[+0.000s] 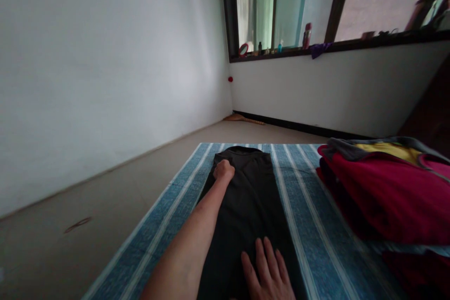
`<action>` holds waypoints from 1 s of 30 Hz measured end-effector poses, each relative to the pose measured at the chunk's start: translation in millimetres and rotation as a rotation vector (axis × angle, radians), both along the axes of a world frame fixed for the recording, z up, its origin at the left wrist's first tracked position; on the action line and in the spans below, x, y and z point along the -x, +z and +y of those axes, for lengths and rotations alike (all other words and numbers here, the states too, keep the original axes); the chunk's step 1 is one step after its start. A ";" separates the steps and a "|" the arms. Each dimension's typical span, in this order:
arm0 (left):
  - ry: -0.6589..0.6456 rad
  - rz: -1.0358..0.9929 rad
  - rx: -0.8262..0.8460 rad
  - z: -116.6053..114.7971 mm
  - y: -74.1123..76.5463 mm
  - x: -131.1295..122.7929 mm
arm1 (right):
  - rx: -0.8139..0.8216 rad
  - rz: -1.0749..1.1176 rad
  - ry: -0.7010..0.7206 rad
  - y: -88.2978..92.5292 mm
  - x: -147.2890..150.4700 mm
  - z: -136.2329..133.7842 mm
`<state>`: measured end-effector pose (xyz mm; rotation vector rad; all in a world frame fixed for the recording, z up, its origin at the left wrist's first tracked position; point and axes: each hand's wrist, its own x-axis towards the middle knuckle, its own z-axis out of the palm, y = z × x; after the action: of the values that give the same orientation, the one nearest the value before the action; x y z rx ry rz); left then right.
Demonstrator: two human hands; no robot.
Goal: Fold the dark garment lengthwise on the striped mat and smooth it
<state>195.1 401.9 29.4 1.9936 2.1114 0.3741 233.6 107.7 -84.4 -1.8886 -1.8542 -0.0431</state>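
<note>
A black garment with a neckline at its far end, seemingly a shirt point(251, 197), lies folded into a long narrow strip on a blue striped cloth point(305, 187). My left hand point(224, 169) reaches out to the shirt's far left part, just below the collar. Its fingers are curled closed against the fabric, and their tips are hidden. Nearer to me, my right hand point(269, 269) rests flat on the lower part of the shirt with its fingers spread.
On the right sits a stack of folded clothes point(383, 192), red on top. A dark red cloth point(418, 272) lies in front of it. A thin reddish loop point(78, 225) is on the floor at left. Bottles and a small mirror point(243, 49) line the window sill.
</note>
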 end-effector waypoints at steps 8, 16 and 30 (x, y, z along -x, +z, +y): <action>-0.119 0.068 -0.018 9.2 -3.1 1.7 | 0.013 0.006 0.027 16.8 -3.6 -8.1; -0.376 0.123 -0.107 8.9 -4.2 15.5 | -0.140 0.021 -0.040 16.3 -3.1 -12.1; -0.456 0.167 -0.103 37.8 -8.3 7.6 | -0.470 -0.008 0.232 25.3 -9.2 -9.2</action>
<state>187.5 439.6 21.1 2.5584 1.6701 0.2449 242.8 98.5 -59.2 -1.3520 -1.8564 -0.3750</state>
